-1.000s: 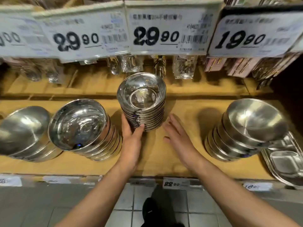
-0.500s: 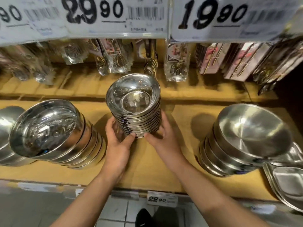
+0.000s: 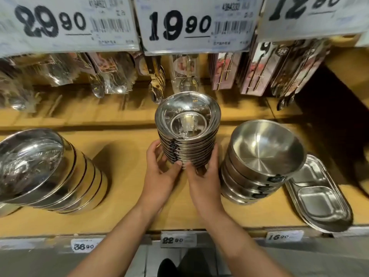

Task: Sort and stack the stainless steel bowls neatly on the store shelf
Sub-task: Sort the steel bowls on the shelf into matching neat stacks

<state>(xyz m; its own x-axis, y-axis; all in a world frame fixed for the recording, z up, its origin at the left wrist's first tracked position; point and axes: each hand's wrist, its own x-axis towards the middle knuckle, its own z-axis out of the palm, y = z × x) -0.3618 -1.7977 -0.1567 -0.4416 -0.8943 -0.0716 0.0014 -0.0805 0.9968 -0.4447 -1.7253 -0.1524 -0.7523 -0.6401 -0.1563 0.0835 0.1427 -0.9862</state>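
Bare forearms, sleeveless; dark shoe (image 3: pixel 167 267).

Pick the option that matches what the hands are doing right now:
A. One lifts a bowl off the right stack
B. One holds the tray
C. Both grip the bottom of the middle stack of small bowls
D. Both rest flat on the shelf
C: the left hand and right hand curl round the base of the middle stack of small bowls, thumbs nearly meeting in front; the right stack and tray are untouched.

price tags (image 3: pixel 175 25): 29.90, 19.90, 22.90, 16.90
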